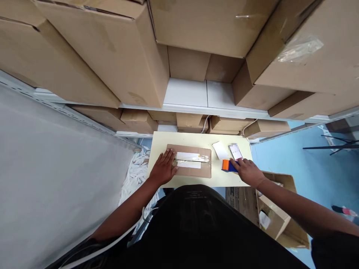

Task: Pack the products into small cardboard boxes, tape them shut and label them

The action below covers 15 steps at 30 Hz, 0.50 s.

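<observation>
Single head-worn view, facing forward and down, near the table (193, 139)

No wording can be read. The box (193, 172) bears white labels (187, 156), their print too small to tell. Tiny pale lettering on the black shirt (196, 228), dark print on the carton (245, 205) below the desk (179, 137), and marks on the phone-like item (236, 152) are all illegible.
</observation>
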### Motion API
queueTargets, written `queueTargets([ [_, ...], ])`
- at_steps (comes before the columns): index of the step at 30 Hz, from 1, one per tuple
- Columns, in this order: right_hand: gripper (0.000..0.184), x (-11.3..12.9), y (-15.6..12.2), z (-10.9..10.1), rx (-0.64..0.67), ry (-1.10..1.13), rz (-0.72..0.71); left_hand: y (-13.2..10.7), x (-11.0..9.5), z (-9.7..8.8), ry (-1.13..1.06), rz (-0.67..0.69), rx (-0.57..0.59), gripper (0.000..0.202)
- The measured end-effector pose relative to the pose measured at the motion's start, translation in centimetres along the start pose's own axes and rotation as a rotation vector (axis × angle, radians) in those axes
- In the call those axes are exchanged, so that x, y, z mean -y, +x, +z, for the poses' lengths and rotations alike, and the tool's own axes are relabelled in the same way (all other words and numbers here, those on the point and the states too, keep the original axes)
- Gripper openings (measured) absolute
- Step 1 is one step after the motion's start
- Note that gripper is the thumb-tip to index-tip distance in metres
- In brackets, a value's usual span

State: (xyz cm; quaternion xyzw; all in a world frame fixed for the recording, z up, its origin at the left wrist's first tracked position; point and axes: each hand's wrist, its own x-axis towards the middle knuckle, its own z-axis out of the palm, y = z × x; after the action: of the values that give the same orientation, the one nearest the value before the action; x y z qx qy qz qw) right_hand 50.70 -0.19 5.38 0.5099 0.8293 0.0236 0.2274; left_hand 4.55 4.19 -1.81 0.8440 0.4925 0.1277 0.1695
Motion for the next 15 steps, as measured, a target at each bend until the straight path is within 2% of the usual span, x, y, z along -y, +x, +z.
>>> queueTargets([
  [4,0.060,3.9,4.3,0.0,0.061,0.061,-0.023,0.1,0.0,0.0,-0.004,-0.012,0.012,0.075],
  [7,0.061,5.4,7.2,-0.3,0.117,0.133,-0.027,0.1,-0.1,0.0,-0.009,-0.016,0.019,0.075],
  [12,0.059,3.9,10.0,0.6,0.312,0.308,-0.064,0.0,0.2,0.3,-0.013,-0.022,0.017,0.076],
  [15,0.063,2.8,10.1,2.1,0.324,0.342,-0.086,0.0,0.3,0.5,-0.007,-0.012,0.007,0.076],
])
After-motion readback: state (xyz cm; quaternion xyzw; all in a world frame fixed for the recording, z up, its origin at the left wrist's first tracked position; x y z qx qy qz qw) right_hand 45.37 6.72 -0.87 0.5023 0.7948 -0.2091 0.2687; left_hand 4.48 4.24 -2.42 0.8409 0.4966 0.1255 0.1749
